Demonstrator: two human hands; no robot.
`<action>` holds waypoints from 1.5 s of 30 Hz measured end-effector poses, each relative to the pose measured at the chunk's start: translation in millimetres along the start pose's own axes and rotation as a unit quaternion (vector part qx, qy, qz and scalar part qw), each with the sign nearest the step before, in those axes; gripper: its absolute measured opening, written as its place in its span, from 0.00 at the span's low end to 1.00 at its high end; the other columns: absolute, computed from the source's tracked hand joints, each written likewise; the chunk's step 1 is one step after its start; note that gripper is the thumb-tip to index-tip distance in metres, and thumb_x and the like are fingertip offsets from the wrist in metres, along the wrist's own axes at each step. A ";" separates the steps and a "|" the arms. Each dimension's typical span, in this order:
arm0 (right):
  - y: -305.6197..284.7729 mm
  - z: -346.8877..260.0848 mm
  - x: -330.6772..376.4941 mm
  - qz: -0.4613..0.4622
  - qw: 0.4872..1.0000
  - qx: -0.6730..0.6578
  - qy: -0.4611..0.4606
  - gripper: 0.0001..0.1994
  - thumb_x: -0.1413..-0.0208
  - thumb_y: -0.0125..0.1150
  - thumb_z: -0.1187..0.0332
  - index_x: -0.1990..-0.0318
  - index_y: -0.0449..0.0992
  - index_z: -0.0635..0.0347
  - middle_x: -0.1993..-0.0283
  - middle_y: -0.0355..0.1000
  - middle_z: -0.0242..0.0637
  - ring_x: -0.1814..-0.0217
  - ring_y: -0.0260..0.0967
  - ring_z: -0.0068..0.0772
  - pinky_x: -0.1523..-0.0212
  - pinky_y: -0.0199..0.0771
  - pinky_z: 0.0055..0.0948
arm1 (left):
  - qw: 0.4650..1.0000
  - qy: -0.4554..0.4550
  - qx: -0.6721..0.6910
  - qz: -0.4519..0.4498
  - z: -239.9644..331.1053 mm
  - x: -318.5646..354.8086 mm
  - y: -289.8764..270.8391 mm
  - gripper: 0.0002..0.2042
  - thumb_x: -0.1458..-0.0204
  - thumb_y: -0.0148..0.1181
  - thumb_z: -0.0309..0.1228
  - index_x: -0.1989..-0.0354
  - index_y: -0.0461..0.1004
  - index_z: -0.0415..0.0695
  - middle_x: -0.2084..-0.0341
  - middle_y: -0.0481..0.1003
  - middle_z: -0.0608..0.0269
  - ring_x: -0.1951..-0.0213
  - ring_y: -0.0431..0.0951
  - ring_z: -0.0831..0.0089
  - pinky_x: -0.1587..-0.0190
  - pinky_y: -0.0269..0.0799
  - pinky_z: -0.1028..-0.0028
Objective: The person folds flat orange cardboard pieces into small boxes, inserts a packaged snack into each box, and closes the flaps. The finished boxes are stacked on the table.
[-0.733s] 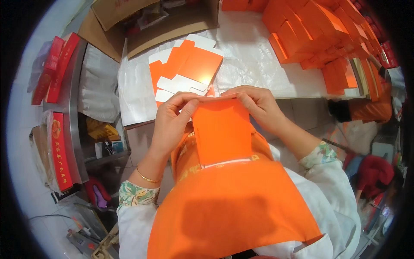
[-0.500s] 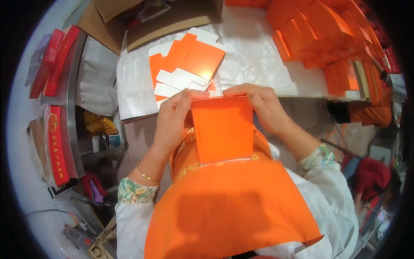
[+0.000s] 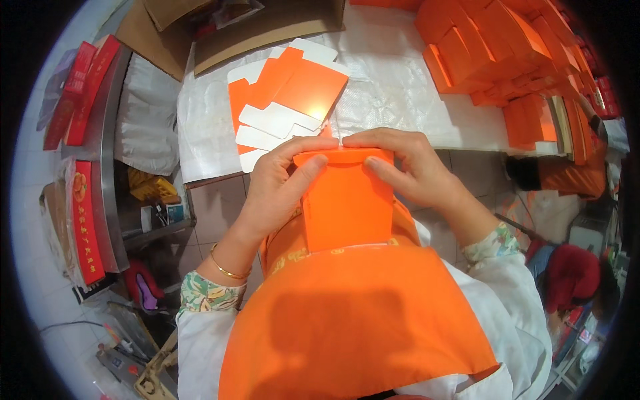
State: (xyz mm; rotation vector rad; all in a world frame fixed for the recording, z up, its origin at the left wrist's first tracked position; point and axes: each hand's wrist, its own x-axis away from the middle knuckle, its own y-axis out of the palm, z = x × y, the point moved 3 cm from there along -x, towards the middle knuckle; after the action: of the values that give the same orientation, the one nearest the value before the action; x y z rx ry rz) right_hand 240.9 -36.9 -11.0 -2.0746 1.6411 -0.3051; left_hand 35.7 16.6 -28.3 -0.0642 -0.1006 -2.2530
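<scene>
Box [image 3: 350, 213] is grasped by left hand [image 3: 273, 180] and right hand [image 3: 413, 167]; even pressure beneath both thumbs [image 3: 309, 173] should keep its top edge [image 3: 344, 157] straight.

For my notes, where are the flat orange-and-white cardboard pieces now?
In the head view, the flat cardboard pieces lie upper left of centre on the white plastic sheet, between the brown cardboard box and the left hand.
</scene>
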 end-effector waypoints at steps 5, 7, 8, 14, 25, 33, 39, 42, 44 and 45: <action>-22.7 -31.7 -25.9 -0.071 0.981 0.157 -0.089 0.15 0.43 0.58 0.66 0.51 0.77 0.63 0.60 0.76 0.51 0.58 0.75 0.51 0.56 0.74 0.40 | 0.999 0.029 -0.041 0.006 17.1 -1.4 10.5 0.18 0.40 0.54 0.25 0.42 0.64 0.37 0.52 0.71 0.61 0.56 0.74 0.79 0.51 0.71 0.77; -25.7 -43.4 -33.8 -0.122 0.973 0.188 -0.054 0.15 0.42 0.58 0.66 0.50 0.77 0.62 0.61 0.76 0.52 0.59 0.74 0.53 0.57 0.74 0.42 | 0.996 0.048 -0.075 0.000 22.5 0.2 13.1 0.22 0.41 0.55 0.24 0.39 0.58 0.38 0.49 0.67 0.60 0.53 0.73 0.77 0.49 0.70 0.76; -24.4 -43.3 -35.4 -0.116 0.978 0.167 -0.056 0.14 0.42 0.57 0.66 0.50 0.77 0.61 0.61 0.76 0.52 0.59 0.74 0.53 0.57 0.74 0.42 | 0.997 0.050 -0.063 0.001 23.1 1.0 13.5 0.24 0.41 0.55 0.24 0.37 0.56 0.38 0.48 0.67 0.58 0.51 0.72 0.76 0.48 0.69 0.76; -19.9 -28.4 -38.0 -0.072 0.991 0.085 -0.079 0.17 0.41 0.57 0.68 0.46 0.75 0.61 0.62 0.75 0.49 0.61 0.72 0.51 0.59 0.73 0.40 | 0.999 0.009 0.026 0.021 15.8 10.1 19.9 0.35 0.42 0.56 0.25 0.31 0.43 0.39 0.40 0.60 0.51 0.39 0.62 0.68 0.38 0.62 0.70; -17.7 -25.1 -38.3 -0.092 0.994 -0.049 -0.033 0.18 0.35 0.51 0.61 0.44 0.73 0.63 0.53 0.77 0.48 0.53 0.74 0.47 0.51 0.72 0.34 | 0.999 -0.001 -0.052 -0.016 2.5 18.3 24.1 0.43 0.44 0.57 0.26 0.27 0.32 0.39 0.32 0.51 0.44 0.31 0.54 0.58 0.32 0.50 0.65; -16.1 -30.5 -45.1 -0.101 0.995 -0.012 -0.003 0.21 0.32 0.45 0.57 0.45 0.74 0.64 0.53 0.78 0.47 0.53 0.75 0.41 0.51 0.72 0.33 | 0.995 0.052 -0.079 -0.006 8.8 17.5 20.9 0.43 0.44 0.56 0.27 0.27 0.31 0.40 0.32 0.50 0.44 0.31 0.53 0.57 0.32 0.50 0.65; -19.7 -38.7 -54.4 -0.098 0.987 0.123 0.025 0.20 0.31 0.44 0.58 0.48 0.74 0.66 0.60 0.79 0.39 0.62 0.74 0.30 0.58 0.73 0.30 | 0.984 0.084 -0.154 0.014 5.7 16.4 20.8 0.43 0.42 0.56 0.28 0.27 0.30 0.41 0.32 0.51 0.45 0.33 0.57 0.59 0.33 0.53 0.66; -34.7 -17.2 -63.2 -0.054 0.986 -0.057 0.147 0.25 0.34 0.47 0.50 0.61 0.79 0.68 0.74 0.72 0.38 0.70 0.65 0.30 0.66 0.69 0.33 | 0.996 0.039 -0.082 -0.011 6.4 17.2 21.0 0.44 0.44 0.56 0.26 0.27 0.29 0.41 0.33 0.53 0.43 0.33 0.58 0.56 0.34 0.54 0.66; -34.7 -11.0 -59.2 -0.061 0.987 -0.074 0.130 0.27 0.34 0.46 0.47 0.59 0.78 0.68 0.71 0.72 0.36 0.68 0.65 0.28 0.66 0.68 0.31 | 0.994 0.057 -0.096 -0.011 2.8 17.3 21.5 0.42 0.41 0.55 0.29 0.26 0.30 0.44 0.34 0.55 0.48 0.35 0.61 0.60 0.35 0.57 0.67; -34.4 -8.6 -58.3 -0.065 0.987 -0.083 0.121 0.28 0.35 0.46 0.46 0.59 0.78 0.68 0.69 0.73 0.34 0.66 0.65 0.26 0.66 0.67 0.30 | 0.996 0.048 -0.075 -0.016 2.2 16.2 20.6 0.44 0.42 0.56 0.28 0.27 0.29 0.43 0.33 0.54 0.46 0.34 0.60 0.58 0.35 0.56 0.66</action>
State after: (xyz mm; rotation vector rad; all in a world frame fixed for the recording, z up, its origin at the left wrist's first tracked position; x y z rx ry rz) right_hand 251.3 22.9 20.1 -2.3533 1.7204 -0.4967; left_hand 41.5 -8.7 -23.8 -0.0358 0.1205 -2.2884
